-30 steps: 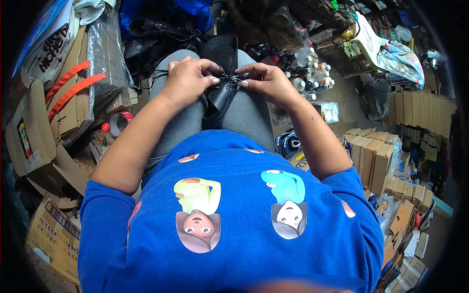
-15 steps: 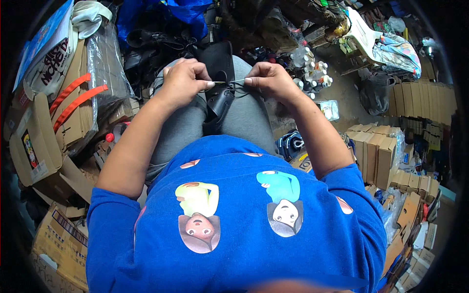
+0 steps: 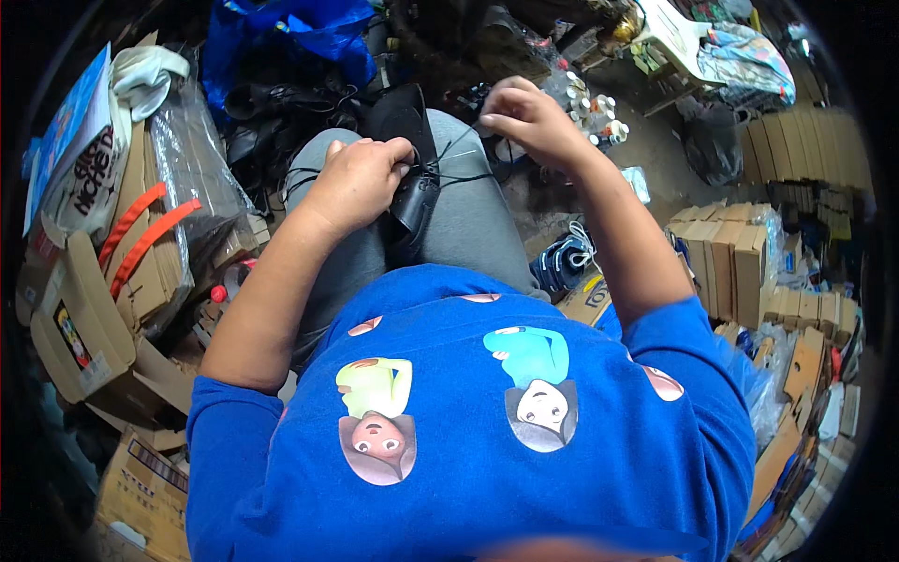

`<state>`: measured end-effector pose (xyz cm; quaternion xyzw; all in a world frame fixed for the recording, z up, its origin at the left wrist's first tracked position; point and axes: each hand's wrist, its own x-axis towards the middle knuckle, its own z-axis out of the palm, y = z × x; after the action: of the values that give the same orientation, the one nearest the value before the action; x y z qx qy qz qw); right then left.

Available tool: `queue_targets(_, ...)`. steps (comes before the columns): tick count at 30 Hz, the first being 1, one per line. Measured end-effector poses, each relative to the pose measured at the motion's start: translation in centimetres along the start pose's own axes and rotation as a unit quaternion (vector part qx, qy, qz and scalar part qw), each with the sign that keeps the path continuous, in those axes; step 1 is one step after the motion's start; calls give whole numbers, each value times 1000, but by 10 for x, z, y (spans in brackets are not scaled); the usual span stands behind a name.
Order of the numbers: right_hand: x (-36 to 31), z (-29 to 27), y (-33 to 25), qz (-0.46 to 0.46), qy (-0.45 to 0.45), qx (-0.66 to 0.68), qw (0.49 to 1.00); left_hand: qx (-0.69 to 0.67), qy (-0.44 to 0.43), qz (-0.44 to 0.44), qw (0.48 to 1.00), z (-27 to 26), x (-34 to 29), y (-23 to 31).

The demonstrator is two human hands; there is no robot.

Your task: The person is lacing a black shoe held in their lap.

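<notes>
A black leather shoe (image 3: 412,206) lies lengthwise between my thighs, its dark upper part pointing away from me. My left hand (image 3: 356,183) is at the shoe's left side, fingers curled and pinched close to the lace holes; what they grip is mostly hidden behind the knuckles. A thin black shoelace (image 3: 456,140) runs up and to the right from the shoe to my right hand (image 3: 532,120). That hand is raised off the right knee, with its fingertips closed on the lace and slightly blurred. Another lace strand lies across my right thigh.
Black shoes (image 3: 272,103) are heaped beyond my left knee, beside a blue bag (image 3: 281,37). White-capped bottles (image 3: 595,117) stand ahead to the right, near a white plastic chair (image 3: 670,33). Cardboard boxes (image 3: 721,262) stack at right; an open carton (image 3: 84,318) and plastic-wrapped cardboard sit at left.
My right hand has moved up and right, drawing the lace out from the shoe. My left hand has turned and shifted slightly down, nearer the shoe. The view has shifted a little.
</notes>
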<state>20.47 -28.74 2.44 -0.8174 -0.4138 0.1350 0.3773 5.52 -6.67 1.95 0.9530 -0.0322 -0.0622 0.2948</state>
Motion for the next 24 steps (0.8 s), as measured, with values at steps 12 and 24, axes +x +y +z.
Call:
queue_targets(12,14,35,-50,-169,-203,-337,904,47,36,64,996,2,-11,-16)
queue_targets(24,-5,-34,-4,182,-37,224,957,-326,222,-95,914,-73,-107,-68)
